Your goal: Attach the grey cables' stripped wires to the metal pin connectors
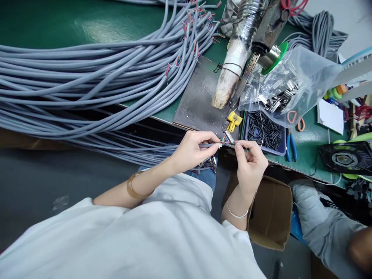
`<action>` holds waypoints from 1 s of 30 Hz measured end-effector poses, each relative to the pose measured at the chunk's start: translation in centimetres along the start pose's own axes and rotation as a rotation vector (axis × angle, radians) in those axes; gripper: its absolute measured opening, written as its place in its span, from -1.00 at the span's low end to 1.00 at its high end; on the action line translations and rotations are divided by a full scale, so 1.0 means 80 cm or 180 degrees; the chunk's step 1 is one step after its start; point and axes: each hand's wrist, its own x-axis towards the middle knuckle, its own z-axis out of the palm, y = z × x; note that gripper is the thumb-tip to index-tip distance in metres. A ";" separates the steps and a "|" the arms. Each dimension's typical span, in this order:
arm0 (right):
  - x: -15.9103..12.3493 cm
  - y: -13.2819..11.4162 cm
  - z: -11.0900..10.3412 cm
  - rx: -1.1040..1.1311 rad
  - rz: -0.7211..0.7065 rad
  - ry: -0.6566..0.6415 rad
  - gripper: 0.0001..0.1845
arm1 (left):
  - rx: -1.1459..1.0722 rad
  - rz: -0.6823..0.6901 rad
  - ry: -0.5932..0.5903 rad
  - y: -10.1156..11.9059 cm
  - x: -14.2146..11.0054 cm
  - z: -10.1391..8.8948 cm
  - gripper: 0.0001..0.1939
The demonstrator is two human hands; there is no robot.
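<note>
My left hand [192, 151] is closed around the end of a grey cable [205, 146], thumb and fingers pinched together. Thin coloured wires [223, 141] fan out from the cable tip, just beyond the fingertips. Facing it, my right hand [250, 161] has thumb and forefinger pinched close to those wires; what lies between them is too small to make out. Between and slightly above both hands is a small metal multi-pin connector [228, 136]. Right behind it, at the bench edge, is a yellow clip [234, 121].
Grey cables [116, 77] with stripped ends cover the left bench. A soldering iron [244, 83] points down beside a wrapped white tube [228, 85]. A bag of connectors [285, 93], a bin of black tubes [266, 133], blue pliers [290, 145] and a fan [345, 159] lie right. Another person's sleeve [328, 221] shows lower right.
</note>
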 end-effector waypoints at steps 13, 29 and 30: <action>0.001 -0.012 -0.016 -0.0645 -0.0637 -0.0592 -0.82 | 0.0044 0.0189 -0.0344 -0.003 -0.003 -0.005 -0.88; -0.005 -0.017 0.007 -0.0066 -0.0405 -0.0105 -0.78 | -0.2282 -0.0822 -0.0191 0.000 0.006 -0.011 -0.70; -0.005 -0.017 0.008 -0.0070 -0.0531 -0.0039 -0.78 | -0.2286 -0.0864 -0.0211 0.000 0.006 -0.011 -0.68</action>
